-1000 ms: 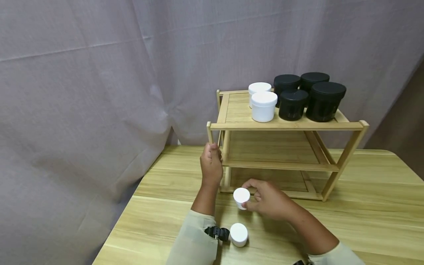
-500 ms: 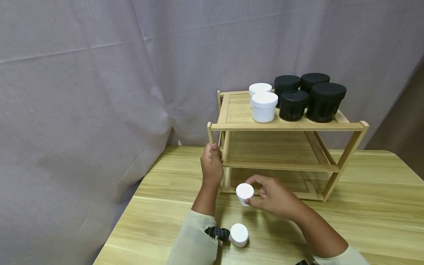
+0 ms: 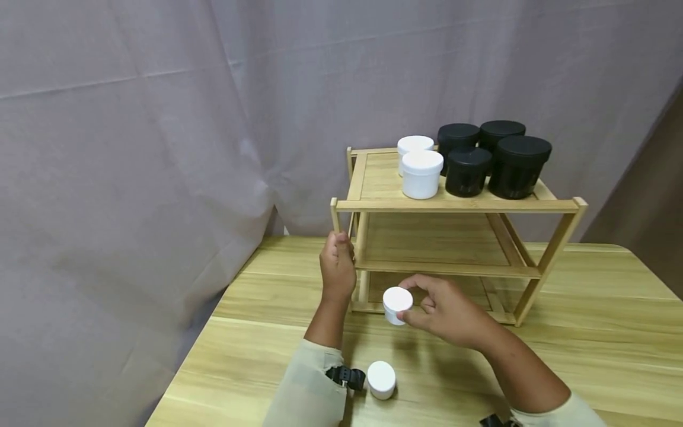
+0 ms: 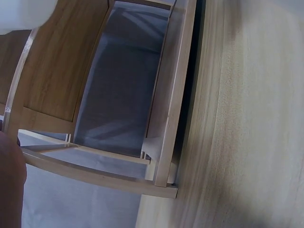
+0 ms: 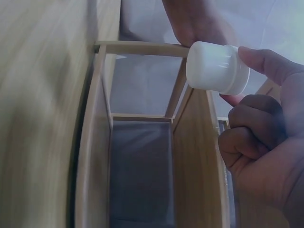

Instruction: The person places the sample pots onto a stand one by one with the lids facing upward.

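Observation:
My right hand (image 3: 448, 311) pinches a small white lidded jar (image 3: 396, 308) between thumb and forefinger, the other fingers curled in. In the right wrist view this white jar (image 5: 213, 68) is upheld in front of the wooden rack, above the table. My left hand (image 3: 337, 267) grips the left front leg of the rack (image 3: 448, 268), below its top rail. A second small white jar (image 3: 381, 379) stands on the table beside the left wrist. In the left wrist view only part of the left hand (image 4: 10, 183) shows at the edge.
On the rack's top shelf stand two larger white jars (image 3: 421, 175) and several black jars (image 3: 520, 169) to their right. Below are two lower shelves. A grey curtain (image 3: 160, 148) hangs behind the wooden table (image 3: 256, 332).
My right hand has lifted the small white jar upward and slightly right, toward the rack's lower shelves. The left hand keeps its grip on the rack leg.

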Demonstrator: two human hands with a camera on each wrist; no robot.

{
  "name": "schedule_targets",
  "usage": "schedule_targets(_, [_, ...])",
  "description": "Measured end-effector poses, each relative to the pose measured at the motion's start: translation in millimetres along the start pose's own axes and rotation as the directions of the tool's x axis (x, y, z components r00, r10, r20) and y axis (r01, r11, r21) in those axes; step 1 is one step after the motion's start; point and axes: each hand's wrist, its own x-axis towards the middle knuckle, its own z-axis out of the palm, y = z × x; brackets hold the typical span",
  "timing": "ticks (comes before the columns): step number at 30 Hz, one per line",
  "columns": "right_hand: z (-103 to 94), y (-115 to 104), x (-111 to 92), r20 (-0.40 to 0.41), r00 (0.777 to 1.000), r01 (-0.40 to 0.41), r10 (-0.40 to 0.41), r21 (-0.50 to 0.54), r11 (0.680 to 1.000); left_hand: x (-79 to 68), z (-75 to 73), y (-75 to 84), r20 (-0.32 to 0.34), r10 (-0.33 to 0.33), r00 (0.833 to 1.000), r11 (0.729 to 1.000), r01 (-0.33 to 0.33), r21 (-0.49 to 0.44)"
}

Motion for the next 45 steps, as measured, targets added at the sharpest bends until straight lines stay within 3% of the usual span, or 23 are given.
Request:
schedule_targets(14, [-9.8, -15, 5, 0.028, 0.998, 0.05, -0.05, 0.0, 0.999, -0.5, 0.4, 0.0, 0.001, 0.011, 1.0, 1.0, -0.011, -0.001])
schedule_targets(22, [-28.9, -40, 12, 0.036, 0.997, 0.069, -0.069, -0.002, 0.998, -0.5, 0.1, -0.3, -0.005, 0.006, 1.0, 1.0, -0.006, 0.008])
schedule_targets(32, [-51.3, -72, 19, 0.027, 0.995, 0.097, -0.095, -0.102, 0.99, 0.2, 0.8, 0.3, 0.002, 0.024, 1.0, 0.999, -0.024, 0.026])
schedule_targets(45, [-67.6, -108, 28, 0.108, 0.991, 0.093, -0.074, -0.192, 0.977, -0.4, 1.7, -0.9, -0.011, 0.018, 1.0, 1.0, -0.018, 0.021])
